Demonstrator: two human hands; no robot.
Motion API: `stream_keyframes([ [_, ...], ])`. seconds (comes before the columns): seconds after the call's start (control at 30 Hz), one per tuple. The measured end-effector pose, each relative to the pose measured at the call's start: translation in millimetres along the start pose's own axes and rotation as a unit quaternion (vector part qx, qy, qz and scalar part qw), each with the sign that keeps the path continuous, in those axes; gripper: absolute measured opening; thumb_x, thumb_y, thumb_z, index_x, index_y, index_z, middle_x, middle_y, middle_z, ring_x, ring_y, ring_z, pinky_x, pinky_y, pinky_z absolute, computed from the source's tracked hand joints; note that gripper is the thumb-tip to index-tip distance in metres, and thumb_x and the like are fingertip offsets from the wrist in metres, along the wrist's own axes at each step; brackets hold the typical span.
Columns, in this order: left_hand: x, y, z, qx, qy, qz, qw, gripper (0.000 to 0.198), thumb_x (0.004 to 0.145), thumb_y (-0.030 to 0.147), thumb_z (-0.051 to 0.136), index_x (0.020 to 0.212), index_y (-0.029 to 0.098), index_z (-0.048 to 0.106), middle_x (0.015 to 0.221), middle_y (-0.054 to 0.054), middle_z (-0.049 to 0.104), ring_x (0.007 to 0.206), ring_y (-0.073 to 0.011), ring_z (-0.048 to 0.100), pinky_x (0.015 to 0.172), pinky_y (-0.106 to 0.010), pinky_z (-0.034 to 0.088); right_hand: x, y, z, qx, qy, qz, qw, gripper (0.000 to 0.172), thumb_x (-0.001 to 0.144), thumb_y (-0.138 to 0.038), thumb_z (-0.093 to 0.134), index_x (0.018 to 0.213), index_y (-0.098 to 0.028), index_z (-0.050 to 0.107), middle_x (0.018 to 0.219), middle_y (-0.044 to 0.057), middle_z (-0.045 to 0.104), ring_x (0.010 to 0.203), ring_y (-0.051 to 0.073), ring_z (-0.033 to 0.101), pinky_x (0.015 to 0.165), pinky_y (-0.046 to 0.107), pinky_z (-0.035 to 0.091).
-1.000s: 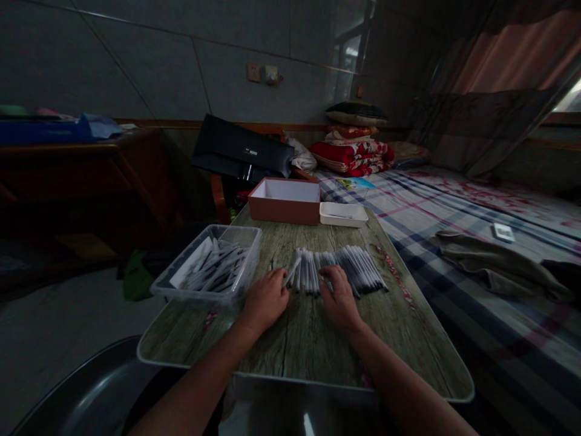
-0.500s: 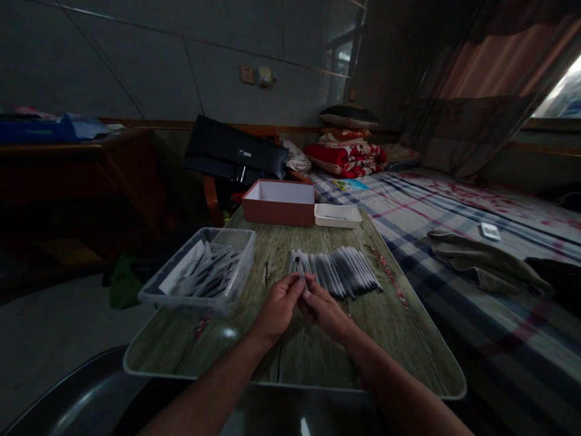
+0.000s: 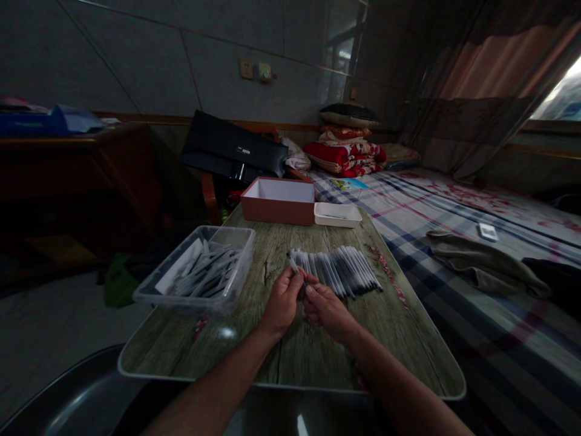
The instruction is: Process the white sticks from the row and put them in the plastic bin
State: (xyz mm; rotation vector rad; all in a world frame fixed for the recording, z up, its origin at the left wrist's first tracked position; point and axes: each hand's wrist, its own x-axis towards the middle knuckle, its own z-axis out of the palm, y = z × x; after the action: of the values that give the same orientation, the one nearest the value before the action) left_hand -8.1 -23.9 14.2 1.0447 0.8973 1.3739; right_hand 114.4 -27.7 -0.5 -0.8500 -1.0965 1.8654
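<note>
A slim pen [image 3: 293, 263] with a pale barrel and a dark tip slants up to the left. My left hand [image 3: 280, 303] pinches it between thumb and fingers. Close beside it, my right hand [image 3: 327, 310] is closed at the pen's lower end, which the fingers mostly hide. Just beyond my hands lies a row of similar pens [image 3: 338, 270], side by side on the wood-patterned table [image 3: 313, 357]. To the left stands a clear plastic box [image 3: 240, 284] with many more pens [image 3: 206, 271] loosely heaped inside.
At the table's far end are a reddish-brown open box [image 3: 278, 211] and a small white tray [image 3: 338, 221] with a few thin items in it. A bed with a plaid sheet [image 3: 390, 212] runs along the right. A black bag [image 3: 236, 151] rests on a chair behind.
The held pen has tilted from nearly upright to leaning left. My hands have shifted slightly apart, the left one moving a little leftward.
</note>
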Motion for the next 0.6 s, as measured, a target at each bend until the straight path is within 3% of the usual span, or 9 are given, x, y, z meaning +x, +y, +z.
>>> stream_keyframes([
  [0.13,2.0,0.1,-2.2,0.013,-0.015,0.011,1.0,0.023,0.085,0.041,0.06,0.086,0.018,0.06,0.086,-0.004,0.073,0.086,-0.0183,0.067,0.083,-0.03,0.048,-2.4,4.4,-3.1,-0.081,0.008,-0.018,0.997,0.048,0.079,-0.066,0.058,0.081,-0.019,0.049,0.054,-0.008,0.038,0.041,0.004,0.027,0.037,0.018,0.018],
  [0.23,6.5,2.3,-7.0,0.002,0.0,0.007,1.0,0.026,0.085,0.043,0.06,0.083,0.017,0.062,0.09,-0.004,0.071,0.088,-0.0169,0.066,0.084,-0.028,0.048,-2.2,4.6,-9.3,-0.136,-0.011,-0.02,0.99,0.046,0.084,-0.063,0.053,0.095,-0.019,0.054,0.062,-0.003,0.054,0.041,0.005,0.033,0.038,0.019,0.021],
  [0.33,9.6,9.9,-13.6,-0.041,0.014,-0.034,0.998,0.027,0.08,0.043,0.065,0.087,0.017,0.062,0.077,0.0,0.066,0.07,-0.0118,0.062,0.069,-0.023,0.048,0.5,1.4,-15.2,-0.171,0.036,-0.047,0.983,0.045,0.083,-0.059,0.057,0.102,-0.018,0.056,0.067,-0.002,0.056,0.043,0.006,0.036,0.039,0.02,0.022],
  [0.47,7.5,18.8,-23.0,-0.083,-0.078,-0.167,0.979,0.042,0.077,0.034,0.07,0.112,0.022,0.051,0.062,0.006,0.057,0.043,-0.006,0.047,0.042,-0.016,0.035,3.9,-5.7,-18.8,-0.129,0.119,-0.096,0.98,0.041,0.083,-0.054,0.058,0.106,-0.02,0.054,0.068,-0.004,0.053,0.045,0.006,0.036,0.04,0.019,0.023],
  [0.53,5.8,18.5,-27.2,-0.101,-0.132,-0.224,0.96,0.039,0.077,0.03,0.07,0.109,0.023,0.049,0.061,0.006,0.056,0.038,-0.0043,0.042,0.038,-0.013,0.028,5.2,-8.8,-19.6,-0.094,0.108,-0.112,0.983,0.045,0.082,-0.052,0.06,0.113,-0.022,0.052,0.07,-0.005,0.054,0.044,0.005,0.034,0.04,0.019,0.023],
  [0.6,5.2,15.8,-30.4,-0.129,-0.169,-0.261,0.942,0.029,0.078,0.027,0.068,0.102,0.021,0.051,0.06,0.005,0.056,0.036,-0.0028,0.039,0.036,-0.012,0.024,7.0,-10.0,-21.2,-0.094,0.087,-0.118,0.985,0.042,0.079,-0.05,0.063,0.107,-0.02,0.056,0.068,-0.004,0.055,0.044,0.005,0.035,0.04,0.019,0.023],
])
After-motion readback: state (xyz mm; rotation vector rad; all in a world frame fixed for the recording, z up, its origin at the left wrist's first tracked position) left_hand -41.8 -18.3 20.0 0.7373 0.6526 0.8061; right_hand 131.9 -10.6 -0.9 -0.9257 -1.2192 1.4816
